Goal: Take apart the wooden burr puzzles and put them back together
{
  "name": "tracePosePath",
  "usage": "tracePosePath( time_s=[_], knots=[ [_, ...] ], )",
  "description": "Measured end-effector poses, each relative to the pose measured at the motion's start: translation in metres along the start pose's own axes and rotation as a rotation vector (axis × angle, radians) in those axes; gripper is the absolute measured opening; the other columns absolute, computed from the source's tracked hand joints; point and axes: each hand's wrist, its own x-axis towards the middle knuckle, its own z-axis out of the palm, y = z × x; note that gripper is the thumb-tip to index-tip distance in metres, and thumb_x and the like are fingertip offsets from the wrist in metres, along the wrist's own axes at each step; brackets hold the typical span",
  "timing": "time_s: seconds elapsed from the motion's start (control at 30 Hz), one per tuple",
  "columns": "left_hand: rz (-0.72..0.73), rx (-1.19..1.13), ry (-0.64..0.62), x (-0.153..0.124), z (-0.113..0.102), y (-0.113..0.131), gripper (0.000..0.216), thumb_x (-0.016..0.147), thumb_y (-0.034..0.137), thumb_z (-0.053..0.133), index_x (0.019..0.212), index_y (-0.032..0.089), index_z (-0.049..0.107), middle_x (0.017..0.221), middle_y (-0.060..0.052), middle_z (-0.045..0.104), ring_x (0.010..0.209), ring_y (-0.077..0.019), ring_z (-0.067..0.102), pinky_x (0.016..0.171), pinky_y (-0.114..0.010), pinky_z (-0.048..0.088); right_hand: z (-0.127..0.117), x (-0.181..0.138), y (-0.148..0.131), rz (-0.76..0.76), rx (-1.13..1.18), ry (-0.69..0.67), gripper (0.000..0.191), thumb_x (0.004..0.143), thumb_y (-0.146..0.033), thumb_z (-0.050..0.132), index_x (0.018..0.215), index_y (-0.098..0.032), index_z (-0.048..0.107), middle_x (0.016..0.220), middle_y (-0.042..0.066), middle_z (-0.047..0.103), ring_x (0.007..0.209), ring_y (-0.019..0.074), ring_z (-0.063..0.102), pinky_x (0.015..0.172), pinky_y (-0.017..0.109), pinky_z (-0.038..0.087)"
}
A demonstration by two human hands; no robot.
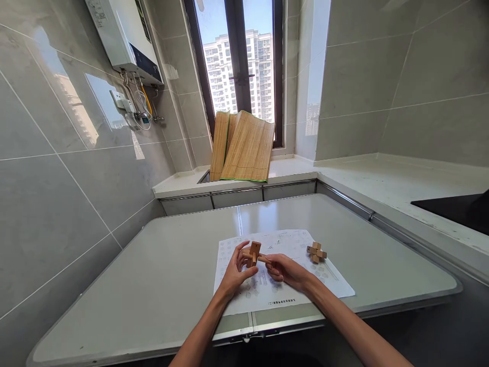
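Note:
A small wooden interlocking puzzle [253, 253] is held up just above a printed instruction sheet [328, 283] on the grey folding table [153, 285]. My left hand [235, 272] grips the puzzle from the left with fingers curled round it. My right hand [284, 270] pinches a wooden bar sticking out of the puzzle's right side. A second assembled wooden puzzle [316, 252] rests on the sheet, to the right of my right hand.
Two rolled-out bamboo mats [244, 148] lean against the window over a sink at the back. A white countertop [382, 178] runs along the right with a black cooktop [454, 209]. A water heater [122, 38] hangs on the tiled left wall.

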Motion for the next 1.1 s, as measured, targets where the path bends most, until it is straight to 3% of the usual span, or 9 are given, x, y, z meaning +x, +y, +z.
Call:
tracePosePath(
  time_s=[0.2,0.47,0.7,0.8,0.9,1.0,1.1],
  knots=[
    [-0.016,-0.054,-0.03,-0.001,0.0,0.003,0.079,0.078,0.041,0.081,0.146,0.031,0.042,0.129,-0.01,0.066,0.118,-0.0285,0.064,0.108,-0.049,0.044,0.001,0.0,-0.001,-0.014,0.014,0.026,0.036,0.092,-0.045,0.058,0.066,-0.02,0.051,0.052,-0.007,0.042,0.045,0.0081,0.03,0.047,0.024,0.024],
    [-0.07,-0.07,-0.043,-0.004,0.003,0.012,0.054,0.08,0.04,0.081,0.129,0.026,0.062,0.13,-0.01,0.065,0.095,-0.0254,0.073,0.093,-0.046,0.054,-0.003,0.003,0.004,-0.03,0.02,0.091,0.038,0.092,-0.045,0.06,0.065,-0.02,0.052,0.051,-0.006,0.046,0.045,0.0092,0.036,0.047,0.024,0.028],
    [-0.091,-0.026,0.049,-0.001,0.002,0.014,0.046,0.084,0.051,0.073,0.121,0.024,0.068,0.157,-0.012,0.042,0.078,-0.0195,0.074,0.074,-0.039,0.06,-0.003,0.005,0.003,-0.094,0.027,0.217,0.036,0.087,-0.047,0.064,0.067,-0.019,0.055,0.051,-0.005,0.048,0.045,0.0086,0.037,0.046,0.024,0.029],
    [-0.102,0.028,0.111,-0.001,0.0,0.011,0.053,0.086,0.054,0.069,0.128,0.023,0.065,0.147,-0.014,0.054,0.079,-0.0232,0.076,0.066,-0.035,0.059,-0.006,0.006,0.003,-0.125,0.031,0.287,0.037,0.085,-0.049,0.067,0.067,-0.019,0.055,0.051,-0.006,0.047,0.044,0.0081,0.035,0.045,0.024,0.027],
    [-0.11,0.121,0.218,0.001,-0.004,0.006,0.058,0.088,0.058,0.064,0.132,0.019,0.061,0.117,-0.013,0.072,0.081,-0.0257,0.076,0.064,-0.033,0.058,-0.01,0.007,0.005,-0.162,0.04,0.359,0.037,0.085,-0.05,0.066,0.067,-0.02,0.055,0.052,-0.006,0.048,0.045,0.0083,0.035,0.044,0.024,0.027],
    [-0.111,0.264,0.367,0.004,-0.013,-0.002,0.057,0.091,0.06,0.056,0.125,0.016,0.063,0.098,-0.01,0.075,0.08,-0.0252,0.075,0.062,-0.031,0.055,-0.013,0.008,0.006,-0.194,0.041,0.412,0.038,0.085,-0.05,0.066,0.066,-0.02,0.054,0.054,-0.005,0.049,0.046,0.0086,0.038,0.045,0.024,0.028],
    [-0.099,0.452,0.503,0.005,-0.022,-0.009,0.048,0.093,0.056,0.053,0.118,0.016,0.065,0.097,-0.01,0.075,0.079,-0.0251,0.074,0.067,-0.033,0.054,-0.013,0.008,0.007,-0.205,0.032,0.429,0.038,0.084,-0.051,0.066,0.066,-0.02,0.053,0.056,-0.005,0.049,0.046,0.0086,0.039,0.045,0.024,0.029]
  ],
)
